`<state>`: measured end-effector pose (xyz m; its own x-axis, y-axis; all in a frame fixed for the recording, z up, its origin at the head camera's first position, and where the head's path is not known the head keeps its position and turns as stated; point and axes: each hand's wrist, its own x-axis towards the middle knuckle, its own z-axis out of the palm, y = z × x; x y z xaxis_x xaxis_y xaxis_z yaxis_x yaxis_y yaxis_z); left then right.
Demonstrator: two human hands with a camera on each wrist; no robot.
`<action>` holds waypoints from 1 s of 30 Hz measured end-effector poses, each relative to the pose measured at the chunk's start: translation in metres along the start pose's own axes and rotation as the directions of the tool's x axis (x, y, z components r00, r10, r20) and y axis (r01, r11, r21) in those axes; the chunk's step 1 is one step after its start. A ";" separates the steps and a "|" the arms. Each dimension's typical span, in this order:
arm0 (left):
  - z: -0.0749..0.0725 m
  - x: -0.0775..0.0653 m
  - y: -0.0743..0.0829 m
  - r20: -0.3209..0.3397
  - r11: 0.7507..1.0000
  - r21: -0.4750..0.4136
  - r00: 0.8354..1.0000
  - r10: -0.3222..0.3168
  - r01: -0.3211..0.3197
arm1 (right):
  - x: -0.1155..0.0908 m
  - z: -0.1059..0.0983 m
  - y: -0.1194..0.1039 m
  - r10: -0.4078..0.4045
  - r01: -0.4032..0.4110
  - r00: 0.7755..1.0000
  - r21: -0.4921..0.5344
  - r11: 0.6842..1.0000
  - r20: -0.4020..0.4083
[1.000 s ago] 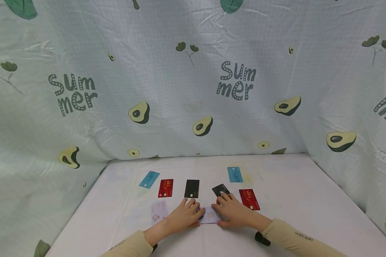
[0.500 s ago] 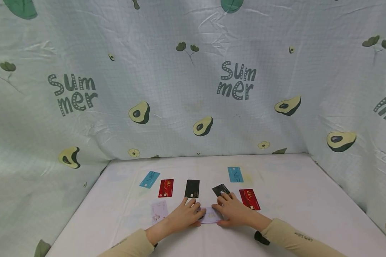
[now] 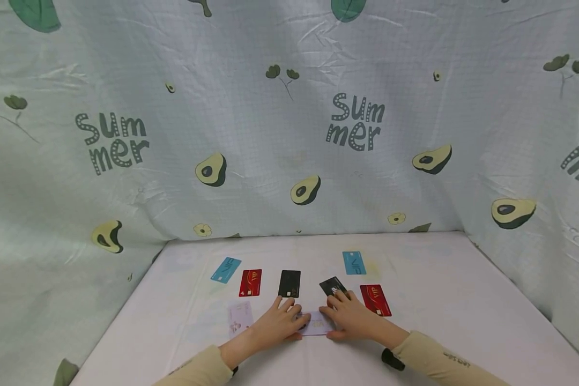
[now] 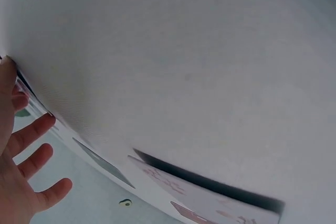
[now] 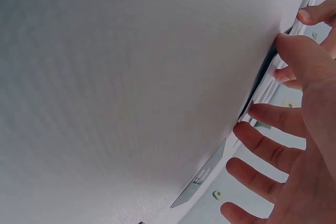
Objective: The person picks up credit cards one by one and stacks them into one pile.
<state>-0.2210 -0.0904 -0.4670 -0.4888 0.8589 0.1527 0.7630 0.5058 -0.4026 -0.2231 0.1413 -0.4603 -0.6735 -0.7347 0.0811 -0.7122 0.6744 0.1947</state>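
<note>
A pale purple card [image 3: 314,325] lies on the white table [image 3: 429,279], directly in front of the person, between the two hands. At its left end the left hand [image 3: 276,323] holds it between thumb and index finger, with the other fingers spread beyond it. The right hand [image 3: 351,317] holds the right end in the same way; one of its fingertips reaches a tilted black card [image 3: 330,284]. Both hands hide the card's ends. In the right wrist view the card [image 5: 270,77] appears edge-on, slightly raised off the table.
Beyond the left hand lie an upright black card [image 3: 289,283], a red card [image 3: 250,283] and a blue card [image 3: 226,269]. Another pale purple card [image 3: 240,316] is left of it. At right are a red card [image 3: 376,300] and a blue card [image 3: 354,262]. A patterned curtain [image 3: 251,118] encloses the table.
</note>
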 end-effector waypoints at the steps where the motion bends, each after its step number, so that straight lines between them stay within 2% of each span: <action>1: 0.000 0.000 0.000 -0.002 1.000 -0.001 1.000 -0.001 0.001 | 0.000 0.000 0.001 0.001 -0.001 1.000 0.006 1.000 0.000; 8: -0.001 0.003 0.000 -0.007 1.000 -0.016 1.000 -0.007 0.006 | -0.002 0.003 0.007 0.012 -0.013 1.000 0.059 0.998 0.022; 13: -0.002 0.004 -0.001 0.010 1.000 -0.023 1.000 -0.011 0.011 | -0.001 0.005 0.010 0.010 -0.012 1.000 0.075 0.997 0.028; 21: 0.000 0.005 -0.004 0.012 1.000 -0.014 1.000 0.003 -0.003 | -0.002 0.001 0.012 -0.008 0.009 1.000 0.083 0.996 -0.006; 30: 0.003 0.005 -0.006 0.017 1.000 -0.009 1.000 0.010 -0.010 | -0.001 0.001 0.016 -0.004 0.002 1.000 0.102 0.995 0.019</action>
<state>-0.2292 -0.0888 -0.4668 -0.4881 0.8625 0.1333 0.7718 0.4979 -0.3955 -0.2335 0.1531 -0.4581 -0.6742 -0.7359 0.0621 -0.7301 0.6768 0.0939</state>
